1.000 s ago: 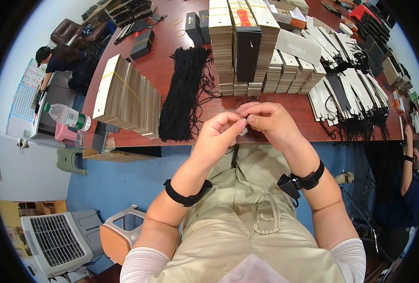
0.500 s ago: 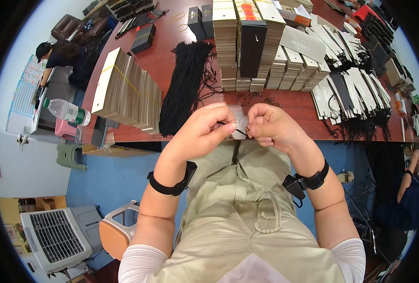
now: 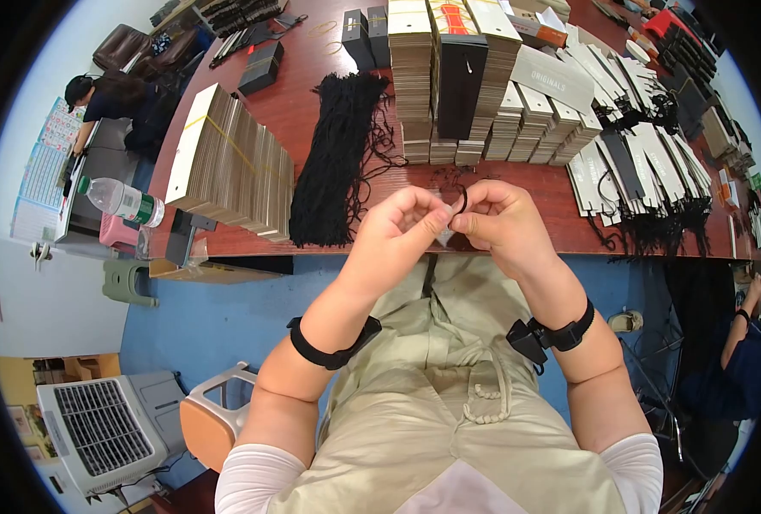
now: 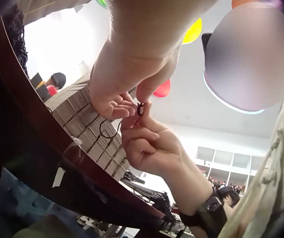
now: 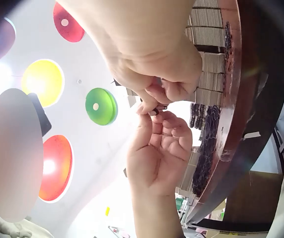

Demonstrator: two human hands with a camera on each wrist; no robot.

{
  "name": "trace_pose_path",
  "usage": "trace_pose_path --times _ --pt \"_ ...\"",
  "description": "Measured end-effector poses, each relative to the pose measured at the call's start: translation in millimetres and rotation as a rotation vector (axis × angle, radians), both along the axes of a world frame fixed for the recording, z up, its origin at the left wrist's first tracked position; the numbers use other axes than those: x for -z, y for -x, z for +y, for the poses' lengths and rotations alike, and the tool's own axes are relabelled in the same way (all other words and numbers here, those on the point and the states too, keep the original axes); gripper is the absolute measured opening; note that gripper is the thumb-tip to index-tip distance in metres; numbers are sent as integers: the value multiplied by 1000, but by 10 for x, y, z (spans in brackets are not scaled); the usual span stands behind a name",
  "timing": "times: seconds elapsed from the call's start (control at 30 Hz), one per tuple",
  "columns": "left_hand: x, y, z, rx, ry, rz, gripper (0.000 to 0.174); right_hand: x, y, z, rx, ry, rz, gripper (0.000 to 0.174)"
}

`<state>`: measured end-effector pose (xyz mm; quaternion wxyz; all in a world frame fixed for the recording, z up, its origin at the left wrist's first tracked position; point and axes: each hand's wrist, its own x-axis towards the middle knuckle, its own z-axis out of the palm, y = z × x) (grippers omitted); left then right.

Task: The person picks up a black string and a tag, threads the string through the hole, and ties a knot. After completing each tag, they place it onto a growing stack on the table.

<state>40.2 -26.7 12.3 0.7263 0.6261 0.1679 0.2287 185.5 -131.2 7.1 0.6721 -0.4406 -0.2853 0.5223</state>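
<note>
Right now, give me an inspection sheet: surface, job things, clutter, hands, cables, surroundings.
Surface: dark red table, partly covered.
Job things: black cord pinched between the hands; black cord bundle lying to their left; banded card stack beyond it; white tags piled at right.
Clutter: loose dark scraps behind the hands.
Hands: left hand and right hand, fingertips together at the cord.
Cables: short dark lead by the right wristband.
Surroundings: air cooler and orange-seated stool, lower left; people at both sides.
</note>
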Motion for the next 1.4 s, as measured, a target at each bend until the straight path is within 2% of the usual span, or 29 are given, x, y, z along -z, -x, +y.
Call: trace_pose_path --times 0.17,0.27,0.37,0.47,0.6,0.67,0.77,0.97,1.07,1.17,1.27,1.4 --pt "-48 -19 -60 -2 68 22 11 -28 41 27 37 21 -90 11" --pt "22 -46 -58 71 167 -2 11 -5 39 31 -12 -39 48 11" --pt "136 -50 -44 74 127 -39 15 -24 24 17 -114 -55 255 11" --pt "43 -49 -79 4 -84 60 15 -22 -41 2 -210 27 318 10" --pt "-8 -47 -69 -154 -796 24 9 -93 -112 1 -214 170 285 8" --pt "-30 -56 -7 -202 -1186 -42 13 -129 -126 5 -217 216 261 7" --pt "-29 -49 11 -204 -1305 -96 20 -108 -134 19 -192 234 239 7" --pt "25 -52 31 -197 -1383 -122 24 -13 -118 42 -127 207 245 9" --pt "30 -53 64 -130 -1318 -177 23 23 -115 43 -90 158 255 11" --pt "36 -12 -40 -198 -862 -24 23 -56 -97 31 -25 132 196 13" --pt "236 -2 -12 -142 -533 -59 18 -54 -63 28 38 108 78 14" --pt "228 14 -37 -151 -253 18 10 -15 -17 12 106 50 -96 12"
